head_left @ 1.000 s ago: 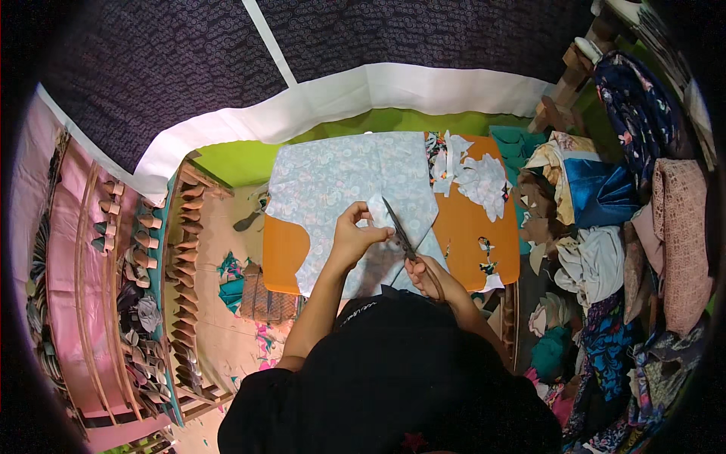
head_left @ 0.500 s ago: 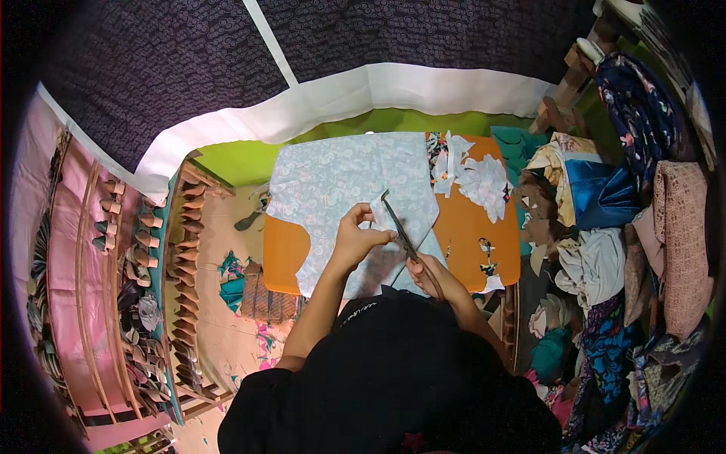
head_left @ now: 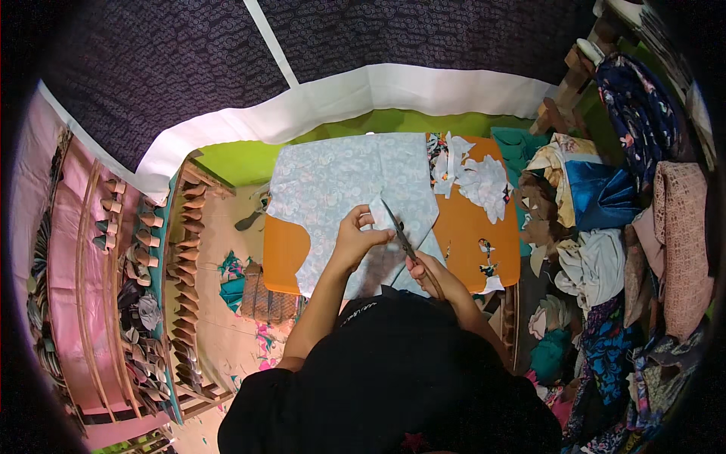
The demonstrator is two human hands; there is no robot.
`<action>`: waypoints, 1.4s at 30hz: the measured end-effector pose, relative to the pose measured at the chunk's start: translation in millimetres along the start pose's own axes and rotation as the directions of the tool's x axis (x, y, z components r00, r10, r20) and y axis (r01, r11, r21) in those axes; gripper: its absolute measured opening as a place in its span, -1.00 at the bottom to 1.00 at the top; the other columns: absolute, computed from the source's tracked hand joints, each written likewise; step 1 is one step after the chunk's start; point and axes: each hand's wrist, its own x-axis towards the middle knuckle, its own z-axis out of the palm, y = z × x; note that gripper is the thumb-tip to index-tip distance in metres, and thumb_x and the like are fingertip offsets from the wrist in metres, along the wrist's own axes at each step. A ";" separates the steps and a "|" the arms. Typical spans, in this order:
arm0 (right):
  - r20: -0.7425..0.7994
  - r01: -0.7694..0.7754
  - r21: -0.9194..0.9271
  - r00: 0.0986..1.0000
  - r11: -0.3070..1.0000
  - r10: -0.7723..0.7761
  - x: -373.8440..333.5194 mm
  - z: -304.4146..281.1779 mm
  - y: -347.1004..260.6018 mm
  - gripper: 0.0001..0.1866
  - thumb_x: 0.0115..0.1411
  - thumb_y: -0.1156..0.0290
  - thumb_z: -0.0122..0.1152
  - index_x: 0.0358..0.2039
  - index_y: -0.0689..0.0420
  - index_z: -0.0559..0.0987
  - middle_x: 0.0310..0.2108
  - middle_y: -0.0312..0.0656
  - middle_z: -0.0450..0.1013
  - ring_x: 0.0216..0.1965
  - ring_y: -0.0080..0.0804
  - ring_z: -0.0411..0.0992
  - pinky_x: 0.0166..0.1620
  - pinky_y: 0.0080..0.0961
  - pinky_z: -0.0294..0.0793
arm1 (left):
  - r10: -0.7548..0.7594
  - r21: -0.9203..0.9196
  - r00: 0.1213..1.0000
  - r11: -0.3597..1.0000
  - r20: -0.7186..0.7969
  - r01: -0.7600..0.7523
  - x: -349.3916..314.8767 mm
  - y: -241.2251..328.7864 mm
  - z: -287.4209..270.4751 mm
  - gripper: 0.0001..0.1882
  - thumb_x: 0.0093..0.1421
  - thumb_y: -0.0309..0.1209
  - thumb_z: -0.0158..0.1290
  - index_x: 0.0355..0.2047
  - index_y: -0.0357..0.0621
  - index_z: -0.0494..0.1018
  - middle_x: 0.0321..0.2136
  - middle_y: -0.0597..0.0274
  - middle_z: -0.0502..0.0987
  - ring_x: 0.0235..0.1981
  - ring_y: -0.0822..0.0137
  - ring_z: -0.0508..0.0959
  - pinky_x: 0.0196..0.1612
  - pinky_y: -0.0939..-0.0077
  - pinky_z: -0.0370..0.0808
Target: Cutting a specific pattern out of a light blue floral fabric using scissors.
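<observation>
A pale, patterned fabric (head_left: 333,174) lies spread over the table. Thumb and fingers of my left hand (head_left: 357,238) are closed on a small pale piece of fabric (head_left: 377,212), raised above the larger sheet. Whether this piece is joined to the sheet I cannot tell. My right hand (head_left: 429,274) grips the handles of long dark scissors (head_left: 406,246). Their blades point away from me and lean left, with the tips beside the held piece. My right-hand fingers partly hide the handles.
Below the fabric shows an orange table (head_left: 484,234), with whitish and floral scraps (head_left: 484,181) at its right. Piled cloths (head_left: 594,265) fill the right side. Racks of shoe-shaped pieces (head_left: 185,280) stand at left. A dark patterned curtain (head_left: 408,38) hangs beyond the table.
The scissor blades have shifted slightly, their tips now a little nearer to me beside the held piece. My left hand stays nearly in place.
</observation>
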 end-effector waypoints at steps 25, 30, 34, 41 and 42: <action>0.030 -0.109 0.321 0.994 0.941 0.105 -1.1 7.2 5.9 -0.94 0.03 0.64 -0.19 -0.46 0.22 0.24 -0.61 -0.41 0.04 -0.58 -0.66 0.02 -0.54 -0.75 0.06 | 0.071 -0.010 0.981 0.997 -0.178 -0.074 5.5 -13.0 4.1 -0.72 -0.13 -0.53 0.15 -0.44 -0.36 0.31 -0.64 0.31 0.38 -0.62 0.56 0.40 -0.56 0.73 0.40; 0.021 -0.134 0.292 0.991 0.947 0.134 4.7 2.7 29.2 -0.98 0.05 0.61 -0.17 -0.46 0.24 0.23 -0.61 -0.38 0.08 -0.58 -0.62 0.06 -0.52 -0.71 0.13 | 0.075 -0.013 0.977 0.997 -0.199 -0.080 2.2 -6.0 11.3 -0.73 -0.13 -0.54 0.14 -0.44 -0.37 0.31 -0.64 0.31 0.38 -0.62 0.56 0.40 -0.55 0.73 0.39; -0.014 -0.134 0.212 0.990 0.968 0.141 4.5 2.3 17.3 -0.97 0.06 0.60 -0.16 -0.48 0.25 0.23 -0.60 -0.33 0.12 -0.57 -0.56 0.10 -0.47 -0.66 0.18 | 0.073 -0.022 0.975 0.997 -0.211 -0.080 2.4 -5.6 11.5 -0.74 -0.13 -0.55 0.13 -0.43 -0.38 0.31 -0.65 0.32 0.38 -0.62 0.57 0.39 -0.55 0.74 0.37; -0.039 -0.107 0.063 0.993 0.992 0.109 5.9 0.2 26.4 -0.89 0.09 0.47 -0.11 -0.49 0.22 0.23 -0.61 -0.31 0.14 -0.56 -0.53 0.10 -0.44 -0.62 0.18 | 0.089 0.012 0.966 0.996 -0.244 -0.089 3.5 -8.7 12.5 -0.72 -0.14 -0.55 0.14 -0.43 -0.39 0.30 -0.66 0.35 0.35 -0.63 0.59 0.36 -0.56 0.75 0.36; -0.039 -0.106 0.064 0.993 0.992 0.109 5.6 0.1 23.4 -0.89 0.09 0.47 -0.11 -0.49 0.22 0.23 -0.61 -0.31 0.14 -0.56 -0.53 0.10 -0.44 -0.62 0.18 | 0.089 -0.001 0.966 0.996 -0.244 -0.092 3.9 -8.9 12.3 -0.71 -0.14 -0.55 0.15 -0.44 -0.39 0.30 -0.67 0.35 0.35 -0.63 0.59 0.36 -0.56 0.75 0.36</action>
